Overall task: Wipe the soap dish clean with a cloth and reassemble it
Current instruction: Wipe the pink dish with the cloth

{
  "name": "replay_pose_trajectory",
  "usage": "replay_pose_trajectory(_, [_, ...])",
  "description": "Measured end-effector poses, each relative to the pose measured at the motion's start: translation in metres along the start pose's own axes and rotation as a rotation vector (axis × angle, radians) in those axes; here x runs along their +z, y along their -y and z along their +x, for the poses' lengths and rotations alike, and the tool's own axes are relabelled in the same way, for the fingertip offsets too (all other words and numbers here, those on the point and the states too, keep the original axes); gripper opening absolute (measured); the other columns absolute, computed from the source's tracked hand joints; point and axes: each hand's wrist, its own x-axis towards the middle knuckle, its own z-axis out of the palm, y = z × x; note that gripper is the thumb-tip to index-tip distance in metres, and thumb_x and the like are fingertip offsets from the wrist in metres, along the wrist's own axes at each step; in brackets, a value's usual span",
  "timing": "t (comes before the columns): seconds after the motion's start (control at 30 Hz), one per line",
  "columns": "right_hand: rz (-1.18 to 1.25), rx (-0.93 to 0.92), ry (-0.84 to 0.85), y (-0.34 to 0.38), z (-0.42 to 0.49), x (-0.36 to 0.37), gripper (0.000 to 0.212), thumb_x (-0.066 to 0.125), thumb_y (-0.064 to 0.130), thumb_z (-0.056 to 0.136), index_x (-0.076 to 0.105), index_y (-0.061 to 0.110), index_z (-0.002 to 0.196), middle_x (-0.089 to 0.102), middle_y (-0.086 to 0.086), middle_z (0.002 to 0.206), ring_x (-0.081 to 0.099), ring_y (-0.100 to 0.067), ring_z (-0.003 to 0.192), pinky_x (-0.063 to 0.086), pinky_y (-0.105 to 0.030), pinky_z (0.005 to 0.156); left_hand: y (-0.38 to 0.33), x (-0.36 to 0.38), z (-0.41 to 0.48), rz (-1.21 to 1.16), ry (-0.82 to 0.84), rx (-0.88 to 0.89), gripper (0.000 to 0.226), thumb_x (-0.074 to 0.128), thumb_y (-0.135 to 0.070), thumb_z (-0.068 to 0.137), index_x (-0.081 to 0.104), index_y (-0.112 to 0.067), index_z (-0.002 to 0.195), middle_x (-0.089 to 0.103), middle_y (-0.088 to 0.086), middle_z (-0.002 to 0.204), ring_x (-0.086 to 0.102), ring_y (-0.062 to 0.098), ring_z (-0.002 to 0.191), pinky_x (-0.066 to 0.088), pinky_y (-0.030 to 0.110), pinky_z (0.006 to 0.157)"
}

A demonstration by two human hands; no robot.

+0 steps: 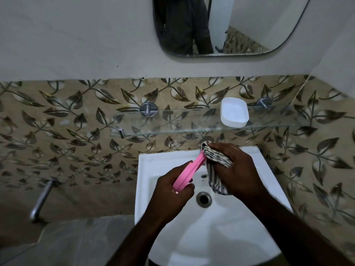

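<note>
The left hand (173,189) is gripping the near end of the pink soap dish tray (187,172), held edge-on over the basin (153,166). The right hand (233,167) is clutching a striped cloth (216,156) and pressing it onto the tray's far end. With the tray held by one end only, it could slip from the grip and drop toward the drain (204,199). The white dish base (234,112) is sitting apart on the glass shelf (172,129), against leaf-patterned tiles (57,121), beneath a mirror (249,25).
</note>
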Motion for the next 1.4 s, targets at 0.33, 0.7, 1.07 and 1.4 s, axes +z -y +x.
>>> replay_pose_trajectory(0.33, [-0.101, -0.051, 0.056, 0.025, -0.017, 0.012, 0.04, 0.068, 0.01, 0.079, 0.07, 0.021, 0.117, 0.062, 0.004, 0.123, 0.058, -0.002, 0.107, 0.037, -0.003, 0.094, 0.012, -0.001, 0.009, 0.116, -0.194, 0.041, 0.023, 0.057, -0.014, 0.074, 0.07, -0.033, 0.073, 0.07, 0.012, 0.069, 0.067, 0.023, 0.058, 0.058, 0.041, 0.057])
replay_pose_trajectory(0.7, [-0.233, -0.08, 0.073, 0.02, -0.017, 0.018, 0.049, 0.061, 0.015, 0.076, 0.066, 0.022, 0.124, 0.065, -0.003, 0.129, 0.061, -0.02, 0.12, 0.043, -0.024, 0.101, 0.016, -0.003, 0.009, 0.152, -0.238, 0.04, 0.018, 0.053, -0.019, 0.072, 0.066, -0.008, 0.069, 0.067, 0.017, 0.064, 0.067, 0.031, 0.059, 0.056, 0.053, 0.054])
replay_pose_trajectory(1.07, [-0.333, -0.132, 0.018, 0.018, -0.02, 0.023, 0.047, 0.053, 0.023, 0.08, 0.064, 0.023, 0.126, 0.065, -0.001, 0.129, 0.063, -0.021, 0.117, 0.055, -0.043, 0.092, 0.017, -0.005, 0.008, 0.294, -0.288, 0.155, 0.016, 0.053, -0.014, 0.075, 0.058, -0.008, 0.061, 0.057, 0.02, 0.055, 0.057, 0.035, 0.052, 0.047, 0.053, 0.053])
replay_pose_trajectory(1.4, [-0.096, -0.229, 0.052, 0.027, -0.028, 0.026, 0.053, 0.06, 0.011, 0.082, 0.058, 0.03, 0.131, 0.053, 0.011, 0.139, 0.048, -0.003, 0.13, 0.037, -0.019, 0.108, -0.005, -0.008, 0.011, 0.316, -0.285, 0.308, 0.008, 0.054, -0.012, 0.076, 0.055, -0.018, 0.079, 0.056, 0.012, 0.062, 0.038, 0.015, 0.047, 0.037, 0.035, 0.048])
